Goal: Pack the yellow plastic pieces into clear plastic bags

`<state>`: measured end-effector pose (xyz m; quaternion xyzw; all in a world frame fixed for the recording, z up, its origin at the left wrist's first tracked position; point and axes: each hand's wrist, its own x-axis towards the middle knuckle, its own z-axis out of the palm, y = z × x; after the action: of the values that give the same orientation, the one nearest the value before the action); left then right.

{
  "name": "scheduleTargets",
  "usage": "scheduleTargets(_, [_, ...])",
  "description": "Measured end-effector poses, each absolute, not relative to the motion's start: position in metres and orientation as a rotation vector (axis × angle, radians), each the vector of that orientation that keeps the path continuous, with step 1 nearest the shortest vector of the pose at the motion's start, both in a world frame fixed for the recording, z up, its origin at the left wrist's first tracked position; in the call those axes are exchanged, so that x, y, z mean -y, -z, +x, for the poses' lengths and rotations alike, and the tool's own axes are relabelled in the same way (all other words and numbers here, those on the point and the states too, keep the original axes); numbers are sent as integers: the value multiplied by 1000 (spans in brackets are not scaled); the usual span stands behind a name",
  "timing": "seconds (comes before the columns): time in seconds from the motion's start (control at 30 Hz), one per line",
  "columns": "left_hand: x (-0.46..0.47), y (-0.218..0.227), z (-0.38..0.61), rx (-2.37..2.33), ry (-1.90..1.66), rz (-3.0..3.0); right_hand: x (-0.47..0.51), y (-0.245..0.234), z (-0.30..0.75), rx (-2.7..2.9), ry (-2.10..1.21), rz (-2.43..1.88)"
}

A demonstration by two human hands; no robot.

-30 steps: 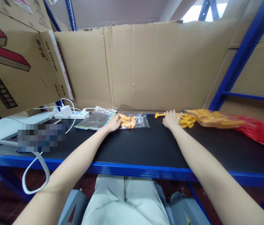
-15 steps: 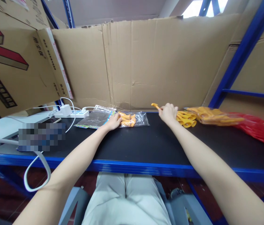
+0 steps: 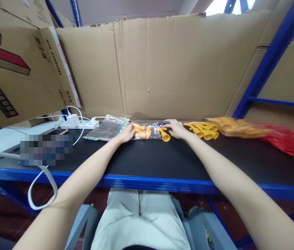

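Observation:
My left hand (image 3: 126, 134) rests on a clear plastic bag (image 3: 155, 125), its fingers bent at the bag's left part; fine finger detail is small. Several orange, horn-shaped pieces with a hollow flared end (image 3: 142, 131) lie in or on that bag. Just to the right, a single loose horn-shaped piece (image 3: 166, 137) lies at the bag's right end, flared end toward me. My right hand (image 3: 176, 129) is beside this piece, fingers spread and thumb close to it. A pile of the same pieces (image 3: 204, 132) lies right of my right hand.
A bag full of orange pieces (image 3: 237, 127) and a red plastic bag (image 3: 287, 140) lie at the right. Flat, empty-looking packaging (image 3: 102, 128) is left of my left hand. A white power strip (image 3: 87, 124) with cables stands further left. Cardboard (image 3: 178, 69) walls the back.
My right hand has moved left from the pile, and the horn-shaped piece it held now lies at the bag's right end. Its fingers have spread. My left hand has stayed in place.

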<state>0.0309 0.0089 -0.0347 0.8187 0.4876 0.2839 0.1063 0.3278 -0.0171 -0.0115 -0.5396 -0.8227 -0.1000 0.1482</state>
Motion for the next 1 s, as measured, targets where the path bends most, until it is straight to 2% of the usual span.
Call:
scheduleTargets(0.1, [-9, 34, 31, -1448, -825, 2414, 17, 11, 326, 2446, 251, -1633])
scheduleTargets(0.33, [-10, 35, 30, -1460, -822, 2398, 23, 1, 336, 2405, 524, -1911])
scheduleTargets(0.47, [-10, 36, 31, -1472, -835, 2371, 26, -9, 343, 2306, 521, -1954])
scheduleTargets(0.8, [-8, 35, 33, -1375, -915, 2243, 35, -11, 308, 2307, 160, -1531])
scheduleTargets(1.0, [-10, 36, 33, -1267, -940, 2006, 33, -6, 308, 2256, -62, -1521])
